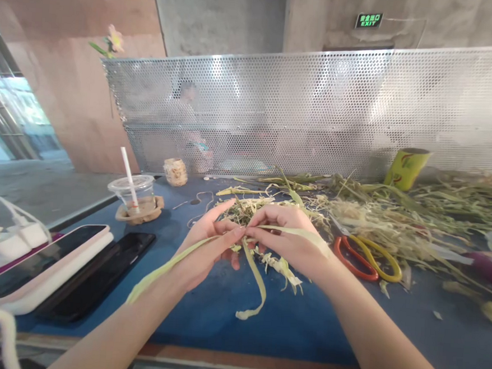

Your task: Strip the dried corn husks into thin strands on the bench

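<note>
Working the pale green strips [257,278] at the point where they meet calls, I would judge, for a tight pinch close to the join, light even tension and flat, untwisted lengths, since dry leaf likely splits if pulled hard. That join sits at the centre of the frame, above the blue worktop [303,323]: one length lies along the left forearm, another over the right wrist, and a third hangs down with a curled tip (whether they are separate pieces, I cannot tell).

The left hand [210,239] comes in from the lower left, thumb pressed on the strips, index finger raised, the others curled loosely beneath. The right hand [287,227] reaches from the lower right, palm down, thumb and index nipped on the same spot. Both sets of fingers are closed there, nearly touching. Scissors [363,251] lie right of centre.
</note>
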